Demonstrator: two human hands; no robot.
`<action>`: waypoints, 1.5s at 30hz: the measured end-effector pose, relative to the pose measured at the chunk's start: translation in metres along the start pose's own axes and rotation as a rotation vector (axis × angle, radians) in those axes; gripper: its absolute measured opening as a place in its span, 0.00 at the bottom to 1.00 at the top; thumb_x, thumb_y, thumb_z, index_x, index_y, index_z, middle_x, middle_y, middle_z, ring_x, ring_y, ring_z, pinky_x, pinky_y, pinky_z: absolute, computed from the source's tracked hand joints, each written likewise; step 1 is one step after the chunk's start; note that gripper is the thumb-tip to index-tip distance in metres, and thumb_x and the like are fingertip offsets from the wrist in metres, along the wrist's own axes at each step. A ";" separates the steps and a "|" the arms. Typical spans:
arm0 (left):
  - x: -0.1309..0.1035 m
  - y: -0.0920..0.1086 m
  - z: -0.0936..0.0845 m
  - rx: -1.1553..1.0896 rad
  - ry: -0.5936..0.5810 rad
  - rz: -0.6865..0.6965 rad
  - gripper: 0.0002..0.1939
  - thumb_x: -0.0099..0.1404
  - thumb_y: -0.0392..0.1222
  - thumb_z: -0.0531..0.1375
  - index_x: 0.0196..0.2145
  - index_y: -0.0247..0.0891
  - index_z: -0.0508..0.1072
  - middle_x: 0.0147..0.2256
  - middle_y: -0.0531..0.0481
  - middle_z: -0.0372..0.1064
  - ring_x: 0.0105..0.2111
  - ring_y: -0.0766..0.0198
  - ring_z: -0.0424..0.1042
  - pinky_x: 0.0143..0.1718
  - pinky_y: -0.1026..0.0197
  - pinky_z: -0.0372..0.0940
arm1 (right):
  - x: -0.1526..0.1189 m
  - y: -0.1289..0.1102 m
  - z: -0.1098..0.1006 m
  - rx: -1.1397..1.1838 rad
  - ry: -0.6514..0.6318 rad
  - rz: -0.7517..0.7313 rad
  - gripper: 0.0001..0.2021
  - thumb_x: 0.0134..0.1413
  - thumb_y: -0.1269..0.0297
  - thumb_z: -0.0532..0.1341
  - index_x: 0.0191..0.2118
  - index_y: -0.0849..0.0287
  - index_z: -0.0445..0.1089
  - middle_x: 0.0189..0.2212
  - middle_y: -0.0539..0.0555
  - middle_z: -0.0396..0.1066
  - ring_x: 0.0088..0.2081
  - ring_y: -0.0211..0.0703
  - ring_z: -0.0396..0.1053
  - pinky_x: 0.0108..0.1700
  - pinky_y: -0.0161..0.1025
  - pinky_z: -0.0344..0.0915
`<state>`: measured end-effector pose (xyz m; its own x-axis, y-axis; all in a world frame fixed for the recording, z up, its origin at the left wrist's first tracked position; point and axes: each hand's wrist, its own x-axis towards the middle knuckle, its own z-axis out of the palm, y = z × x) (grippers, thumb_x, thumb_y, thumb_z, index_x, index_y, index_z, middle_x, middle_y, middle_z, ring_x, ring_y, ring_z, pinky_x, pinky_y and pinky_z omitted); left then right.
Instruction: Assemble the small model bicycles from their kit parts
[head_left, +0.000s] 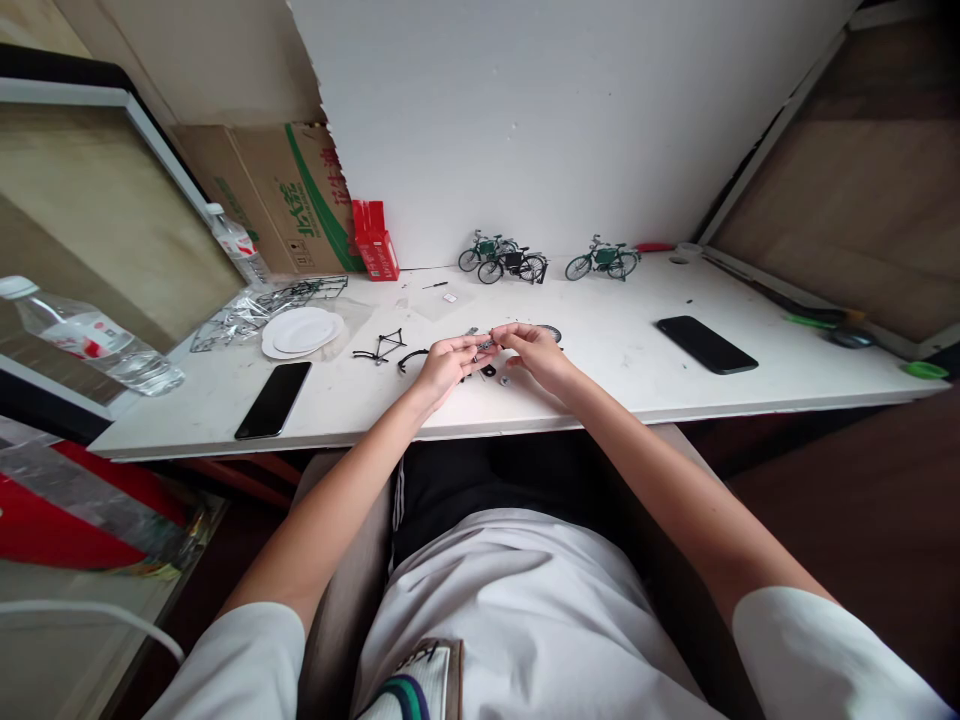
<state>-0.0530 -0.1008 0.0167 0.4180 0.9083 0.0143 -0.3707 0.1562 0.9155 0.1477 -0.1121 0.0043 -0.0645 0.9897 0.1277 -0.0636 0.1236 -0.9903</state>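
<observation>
Over the middle of the white table (622,385), my left hand (448,366) and my right hand (534,355) meet at the fingertips. Between them they pinch a small grey part (484,345), too small to make out its kind. A black model bicycle frame (390,345) lies to the left of my left hand, with a curved black piece (409,358) beside it. Behind my right hand, a model wheel (553,331) is partly hidden. Just below the fingers lie a small black piece (489,370) and a tiny grey piece (504,380).
Model bicycles (602,260) stand along the wall. A phone (274,400) lies left, another phone (706,344) right. White discs (304,331), a parts sprue (307,290), a red box (376,242) and plastic bottles (97,340) occupy the left side.
</observation>
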 end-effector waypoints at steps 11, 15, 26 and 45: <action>0.003 -0.002 -0.001 0.001 0.001 -0.005 0.13 0.69 0.25 0.58 0.43 0.27 0.84 0.43 0.34 0.84 0.54 0.49 0.83 0.70 0.37 0.66 | 0.002 0.005 -0.001 0.026 -0.015 0.019 0.19 0.55 0.45 0.75 0.44 0.54 0.83 0.44 0.56 0.81 0.45 0.46 0.78 0.37 0.36 0.73; 0.002 -0.002 -0.001 0.002 0.004 -0.008 0.14 0.70 0.24 0.58 0.43 0.28 0.84 0.43 0.35 0.85 0.54 0.50 0.83 0.70 0.38 0.66 | 0.000 0.002 0.001 0.033 -0.012 0.022 0.20 0.55 0.45 0.76 0.44 0.54 0.83 0.43 0.56 0.81 0.45 0.46 0.78 0.38 0.37 0.73; 0.001 -0.003 0.000 -0.013 0.023 0.014 0.13 0.69 0.24 0.60 0.43 0.28 0.85 0.43 0.35 0.85 0.55 0.49 0.82 0.71 0.38 0.65 | -0.001 -0.005 0.002 -0.015 0.009 0.013 0.18 0.54 0.48 0.75 0.43 0.54 0.82 0.42 0.54 0.81 0.42 0.43 0.77 0.37 0.36 0.72; 0.003 -0.004 -0.002 -0.019 0.042 -0.017 0.12 0.67 0.24 0.60 0.42 0.26 0.84 0.46 0.31 0.84 0.54 0.47 0.83 0.69 0.37 0.66 | -0.003 -0.003 0.005 0.007 -0.014 0.027 0.22 0.53 0.43 0.76 0.43 0.55 0.81 0.45 0.56 0.81 0.44 0.46 0.77 0.37 0.36 0.73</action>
<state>-0.0519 -0.0975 0.0119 0.3891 0.9210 -0.0185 -0.3798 0.1786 0.9077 0.1427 -0.1160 0.0073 -0.0800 0.9916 0.1018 -0.0684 0.0964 -0.9930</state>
